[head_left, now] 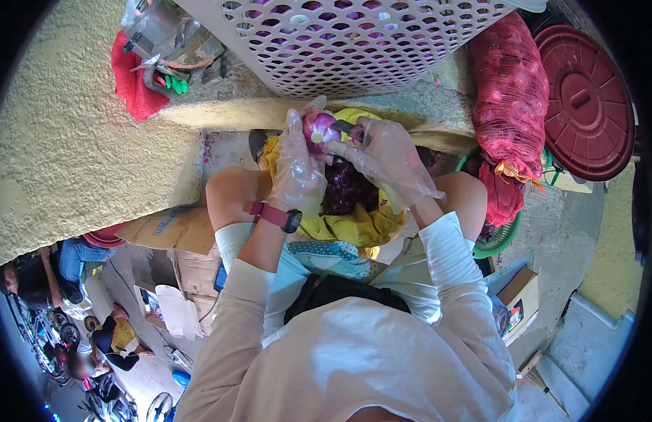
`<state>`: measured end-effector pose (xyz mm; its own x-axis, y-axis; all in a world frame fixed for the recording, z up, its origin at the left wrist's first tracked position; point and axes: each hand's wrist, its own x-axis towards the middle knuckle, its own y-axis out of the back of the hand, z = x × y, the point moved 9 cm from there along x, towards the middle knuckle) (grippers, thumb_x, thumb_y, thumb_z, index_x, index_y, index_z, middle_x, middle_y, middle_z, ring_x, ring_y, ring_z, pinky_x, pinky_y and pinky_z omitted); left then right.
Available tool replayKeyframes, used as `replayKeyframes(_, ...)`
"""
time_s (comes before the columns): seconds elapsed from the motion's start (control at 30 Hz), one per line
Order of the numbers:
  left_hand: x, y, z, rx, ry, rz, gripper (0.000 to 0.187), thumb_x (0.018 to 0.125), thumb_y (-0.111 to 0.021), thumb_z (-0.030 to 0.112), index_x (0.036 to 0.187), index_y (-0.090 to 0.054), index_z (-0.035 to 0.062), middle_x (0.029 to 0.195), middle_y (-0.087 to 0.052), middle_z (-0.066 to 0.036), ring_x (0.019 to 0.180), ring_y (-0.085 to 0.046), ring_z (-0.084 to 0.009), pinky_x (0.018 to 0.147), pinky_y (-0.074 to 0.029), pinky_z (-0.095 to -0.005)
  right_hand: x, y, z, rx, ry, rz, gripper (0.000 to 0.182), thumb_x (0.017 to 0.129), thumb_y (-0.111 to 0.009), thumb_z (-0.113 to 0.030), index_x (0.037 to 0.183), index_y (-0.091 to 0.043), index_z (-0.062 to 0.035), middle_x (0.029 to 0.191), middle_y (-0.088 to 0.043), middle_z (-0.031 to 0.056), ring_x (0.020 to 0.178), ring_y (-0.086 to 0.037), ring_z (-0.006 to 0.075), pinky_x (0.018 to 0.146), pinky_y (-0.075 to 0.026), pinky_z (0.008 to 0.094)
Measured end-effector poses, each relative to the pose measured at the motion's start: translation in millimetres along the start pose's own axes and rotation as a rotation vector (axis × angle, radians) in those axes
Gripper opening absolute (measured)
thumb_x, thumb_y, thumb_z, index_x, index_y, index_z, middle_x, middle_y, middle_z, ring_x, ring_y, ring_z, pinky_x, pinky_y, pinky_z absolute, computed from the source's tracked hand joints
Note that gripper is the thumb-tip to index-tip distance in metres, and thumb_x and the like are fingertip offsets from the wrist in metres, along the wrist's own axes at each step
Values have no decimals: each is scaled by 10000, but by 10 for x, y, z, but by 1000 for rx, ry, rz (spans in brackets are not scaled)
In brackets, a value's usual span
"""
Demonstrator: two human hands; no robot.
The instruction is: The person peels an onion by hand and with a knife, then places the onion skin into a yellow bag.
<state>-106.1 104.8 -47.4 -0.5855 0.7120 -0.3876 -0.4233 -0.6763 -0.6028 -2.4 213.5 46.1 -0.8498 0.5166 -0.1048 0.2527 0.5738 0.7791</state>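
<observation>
In the head view, my left hand, in a clear plastic glove and with a watch at the wrist, holds a purple-and-white onion. My right hand, gloved the same way, closes around a small dark knife against the onion's right side; much of the knife is hidden by the fingers. Both hands are above an open yellow bag between my knees. Dark red onion skins lie inside that bag.
A white perforated basket with onions sits on the ledge ahead. To the right are a red mesh sack of onions, a dark red lid and a green basket. Cardboard lies left; people and motorbikes are beyond.
</observation>
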Motion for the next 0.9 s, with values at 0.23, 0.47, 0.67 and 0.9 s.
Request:
replayKeyframes(0.23, -61, -139, 80, -115, -66, 11, 578, 1097, -444, 517, 1432, -567, 62, 1061, -690, -32, 827, -644, -112, 627, -528, -263, -2, -37, 47, 96, -146, -75, 786, 852, -656, -733, 941, -725, 46, 765, -679, 265, 749, -688, 427, 687, -519, 505)
replayKeyframes(0.47, -46, -173, 87, -113, -74, -51, 542, 1111, -416, 488, 1439, -558, 81, 1031, -674, -28, 795, -619, -120, 605, -508, -278, 2, -107, 101, 139, -145, -59, 710, 867, -697, -673, 923, -718, 34, 705, -651, 206, 654, -637, 354, 640, -501, 460)
replayKeyframes(0.67, -19, -144, 81, -148, -88, -2, 519, 1119, -405, 460, 1431, -553, 73, 1030, -660, -40, 816, -632, -138, 605, -521, -290, -3, -131, 120, 171, -187, -101, 767, 861, -662, -721, 907, -726, 43, 759, -670, 272, 736, -666, 448, 694, -510, 510)
replayKeyframes(0.9, -24, -132, 83, -102, -131, -86, 530, 1112, -448, 451, 1415, -552, 29, 1124, -658, -75, 936, -666, -165, 728, -584, -323, -11, -52, 45, 166, -180, -118, 773, 863, -647, -734, 891, -727, 35, 770, -676, 268, 753, -676, 443, 713, -521, 496)
